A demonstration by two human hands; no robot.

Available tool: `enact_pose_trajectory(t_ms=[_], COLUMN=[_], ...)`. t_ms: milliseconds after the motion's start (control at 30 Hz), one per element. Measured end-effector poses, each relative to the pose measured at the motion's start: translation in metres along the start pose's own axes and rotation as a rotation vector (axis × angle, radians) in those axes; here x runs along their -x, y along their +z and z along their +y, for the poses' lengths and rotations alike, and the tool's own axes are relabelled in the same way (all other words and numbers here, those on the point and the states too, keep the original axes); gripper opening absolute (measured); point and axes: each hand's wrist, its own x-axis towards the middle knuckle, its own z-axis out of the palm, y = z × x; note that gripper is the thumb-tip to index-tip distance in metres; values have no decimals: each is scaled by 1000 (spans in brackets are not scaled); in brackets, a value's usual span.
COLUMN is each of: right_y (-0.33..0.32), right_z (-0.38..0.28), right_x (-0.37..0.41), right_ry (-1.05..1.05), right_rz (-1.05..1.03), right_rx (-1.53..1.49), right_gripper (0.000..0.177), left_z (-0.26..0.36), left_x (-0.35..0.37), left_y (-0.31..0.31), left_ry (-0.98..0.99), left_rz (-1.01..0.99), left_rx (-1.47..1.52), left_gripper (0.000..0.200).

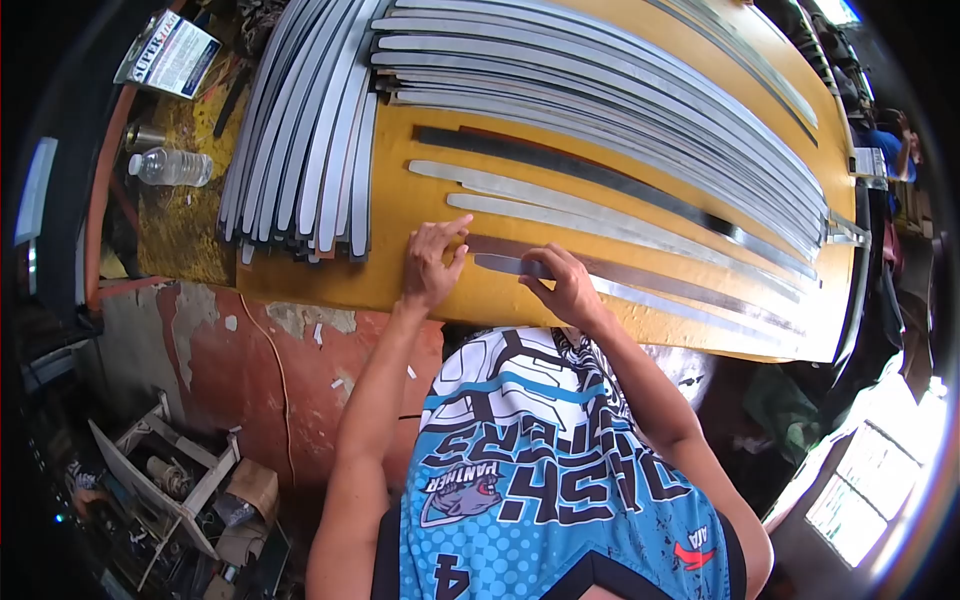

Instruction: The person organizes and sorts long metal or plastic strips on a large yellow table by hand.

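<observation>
Near the table's front edge, my right hand (566, 286) pinches a narrow grey strip (495, 264) with a rounded end, thumb below and fingers on top. My left hand (432, 262) is just left of that end, thumb and forefinger apart and nothing visible between them. Close to its fingertips is the end of a dark brown strip (650, 283). Beyond lie two pale strips (560, 212) and a long black strip (590, 170), all running off to the right.
The yellow table (320, 283) carries a thick row of pale strips (600, 90) and another stack (300, 130) at left. A plastic bottle (172, 167) and a printed container (172, 55) stand far left. A person (893, 145) is at far right.
</observation>
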Motion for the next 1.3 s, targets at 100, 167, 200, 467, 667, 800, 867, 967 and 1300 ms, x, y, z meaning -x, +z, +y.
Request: enact_pose_trajectory(t_ms=[100, 167, 200, 467, 667, 800, 867, 967, 1300], right_y=[2, 5, 6, 4, 8, 12, 13, 14, 14], right_z=[4, 7, 9, 13, 18, 20, 22, 25, 24], right_x=[-2, -4, -5, -16, -17, -16, -16, -16, -18], right_ry=[25, 27, 27, -35, -51, -40, -48, -55, -90], right_rz=[12, 24, 45, 38, 43, 39, 36, 33, 46], right_rx=[20, 6, -7, 105, 106, 119, 128, 145, 204], right_gripper=[28, 29, 30, 27, 27, 27, 27, 27, 31], left_z=[-2, -2, -2, -2, -3, -1, -2, -3, -4], left_x=[1, 0, 0, 0, -1, -2, -2, -2, -2], left_y=[1, 2, 2, 2, 3, 2, 2, 3, 4], left_ry=[43, 40, 47, -9, -8, -7, -4, 11, 16], left_rz=[-16, -4, 8, 29, 39, 41, 42, 44, 37], left_rx=[-44, -31, -21, -15, -24, -26, -23, -26, -11], left_gripper=[57, 57, 58, 58, 56, 56, 57, 58, 57])
